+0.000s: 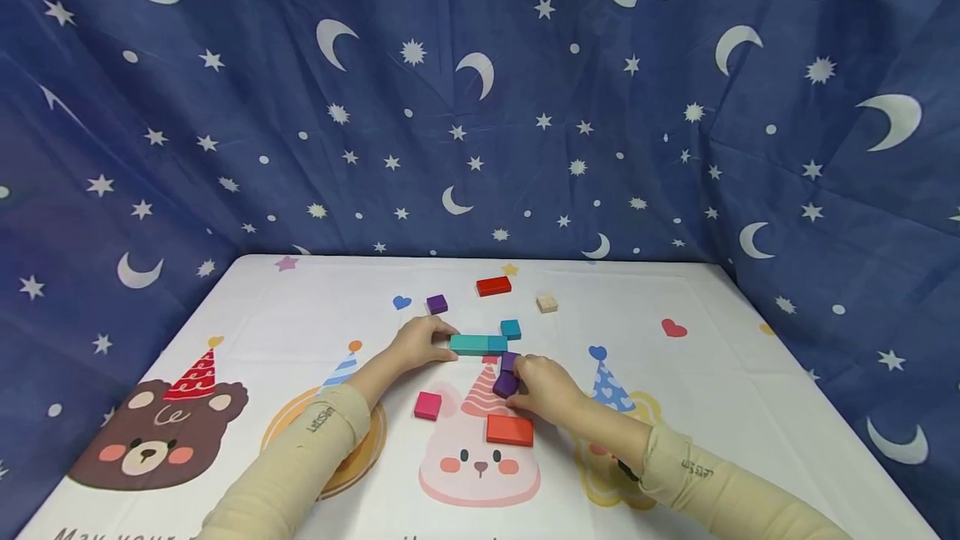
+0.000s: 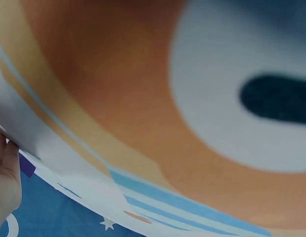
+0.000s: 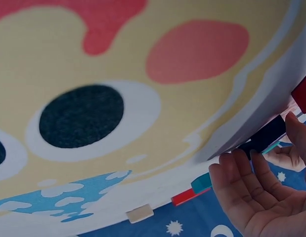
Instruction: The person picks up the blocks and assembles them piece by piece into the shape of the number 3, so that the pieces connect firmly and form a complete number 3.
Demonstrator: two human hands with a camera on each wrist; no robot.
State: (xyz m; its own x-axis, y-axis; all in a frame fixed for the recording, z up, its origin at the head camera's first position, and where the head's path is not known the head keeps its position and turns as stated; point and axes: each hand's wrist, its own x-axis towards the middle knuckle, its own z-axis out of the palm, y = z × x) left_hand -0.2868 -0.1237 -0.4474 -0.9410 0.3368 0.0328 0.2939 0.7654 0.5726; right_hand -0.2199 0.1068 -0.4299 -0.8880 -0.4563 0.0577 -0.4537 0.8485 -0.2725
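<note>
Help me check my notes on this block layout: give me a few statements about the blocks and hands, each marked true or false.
1. The right hand grips a purple block. True.
2. The left hand is at the right end of the teal block. False: the left hand is at the left end of the teal block.
3. The pink block lies left of the front red block in the head view. True.
4. The beige block touches the back red block. False: the beige block lies apart from the back red block.
</note>
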